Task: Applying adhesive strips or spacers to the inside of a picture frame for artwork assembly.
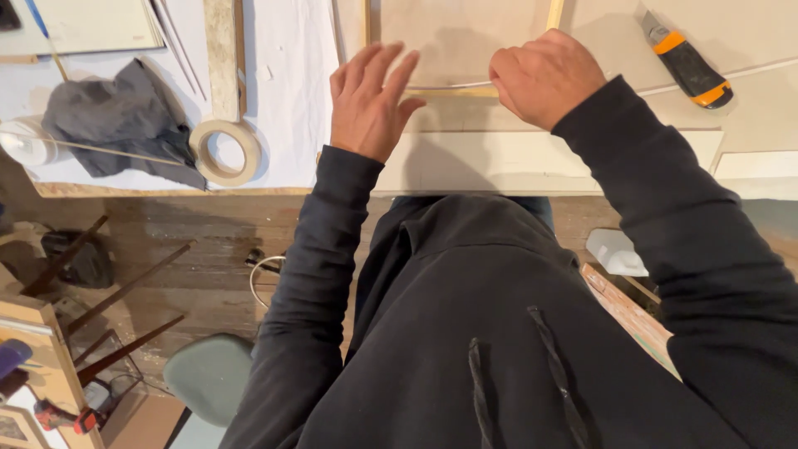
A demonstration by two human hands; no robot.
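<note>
Gripping a thin pale rod [449, 85], your right hand [544, 76] is curled into a fist around its end. Left hand [371, 100] hovers flat, fingers [384, 68] spread and holding nothing, their tips over the rod's other end. Under both hands lies a light wooden frame on beige board [459, 40]. Beyond your right knuckles rests an orange-and-black utility knife [687, 60]. Left of your open fingers sits a roll of cream masking tape [226, 152], then a crumpled grey cloth [125, 120].
</note>
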